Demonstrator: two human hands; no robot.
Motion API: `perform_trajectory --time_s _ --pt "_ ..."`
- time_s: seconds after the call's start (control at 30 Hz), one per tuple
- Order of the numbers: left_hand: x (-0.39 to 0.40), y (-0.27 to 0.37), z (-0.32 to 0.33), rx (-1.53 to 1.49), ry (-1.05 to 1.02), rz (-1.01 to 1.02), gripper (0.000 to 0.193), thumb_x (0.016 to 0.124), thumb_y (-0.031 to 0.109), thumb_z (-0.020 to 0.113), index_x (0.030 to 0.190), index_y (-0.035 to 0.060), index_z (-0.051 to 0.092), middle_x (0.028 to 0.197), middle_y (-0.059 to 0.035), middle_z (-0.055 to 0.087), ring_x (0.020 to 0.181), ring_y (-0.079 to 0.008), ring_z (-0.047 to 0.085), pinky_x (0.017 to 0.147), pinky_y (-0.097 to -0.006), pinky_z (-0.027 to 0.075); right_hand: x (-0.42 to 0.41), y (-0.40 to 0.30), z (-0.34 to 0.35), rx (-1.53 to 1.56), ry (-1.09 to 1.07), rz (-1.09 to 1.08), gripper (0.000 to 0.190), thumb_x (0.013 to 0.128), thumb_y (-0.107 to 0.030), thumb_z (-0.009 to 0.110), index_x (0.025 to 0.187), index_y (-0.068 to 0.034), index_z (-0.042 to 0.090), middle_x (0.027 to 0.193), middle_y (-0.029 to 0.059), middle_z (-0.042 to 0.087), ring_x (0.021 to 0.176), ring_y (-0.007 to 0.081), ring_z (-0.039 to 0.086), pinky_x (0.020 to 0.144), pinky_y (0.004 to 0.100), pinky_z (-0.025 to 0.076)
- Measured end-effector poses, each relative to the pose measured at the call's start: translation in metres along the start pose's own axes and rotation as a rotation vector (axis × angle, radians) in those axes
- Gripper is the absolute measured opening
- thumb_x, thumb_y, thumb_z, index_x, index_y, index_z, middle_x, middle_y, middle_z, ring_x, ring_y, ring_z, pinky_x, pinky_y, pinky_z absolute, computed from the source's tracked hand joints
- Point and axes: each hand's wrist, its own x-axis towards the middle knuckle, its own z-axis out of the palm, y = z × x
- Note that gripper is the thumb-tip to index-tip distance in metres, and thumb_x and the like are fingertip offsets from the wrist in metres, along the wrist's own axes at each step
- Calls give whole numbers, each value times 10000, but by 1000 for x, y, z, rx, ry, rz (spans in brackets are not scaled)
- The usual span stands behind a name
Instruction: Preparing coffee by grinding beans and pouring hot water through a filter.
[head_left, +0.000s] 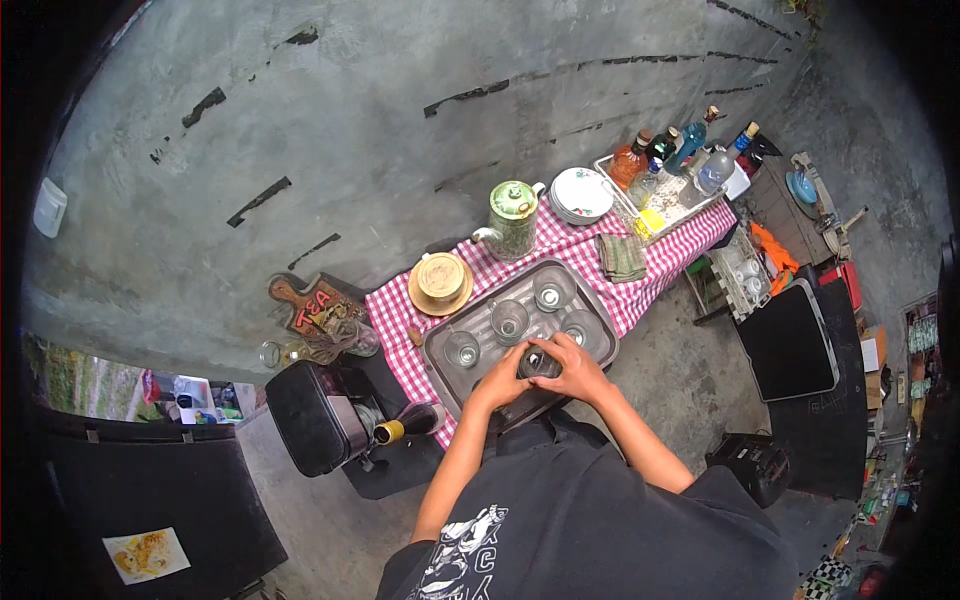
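Note:
My left hand (502, 381) and my right hand (575, 369) are cupped around one clear drinking glass (538, 365), their fingers meeting about its rim. That glass is over the near side of a grey metal tray (433, 358); whether its base touches the tray is hidden. Several other clear glasses stand upright in the tray: one on the left (462, 349), one mid-tray (510, 321), one towards the back (553, 291) and one just beyond my right fingers (579, 327).
A red-and-white checked cloth (390, 330) lies beneath the tray. Behind it stand a straw-coloured lidded pot (441, 277), a green patterned pitcher (514, 221) and stacked plates (582, 193). Bottles (628, 161) fill a white tray at right. A wine bottle (409, 426) and a black appliance (307, 420) are left.

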Motion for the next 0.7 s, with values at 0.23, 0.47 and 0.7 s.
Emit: perform_trajectory --time_s 0.23,0.47,0.7 --pt "1 -2 0 -4 8 8 843 774 85 739 1500 51 312 1494 -226 411 1392 -344 404 1130 -394 361 0 4 2 -16 -11 -10 709 689 -251 829 1327 -93 565 997 122 525 985 314 551 856 412 482" --pt "2 -2 0 -9 -6 9 856 755 83 749 1493 43 317 1480 -228 425 1379 -349 421 1113 -395 377 1 3 1 -34 -21 -14 716 685 -253 830 1330 -95 564 1003 127 527 993 322 554 860 414 484" --pt "4 -2 -2 -8 -9 17 866 743 81 745 1492 41 313 1483 -228 421 1381 -338 424 1108 -394 382 4 0 0 -46 -21 -30 698 685 -248 821 1319 -92 575 982 122 526 966 315 558 839 412 484"
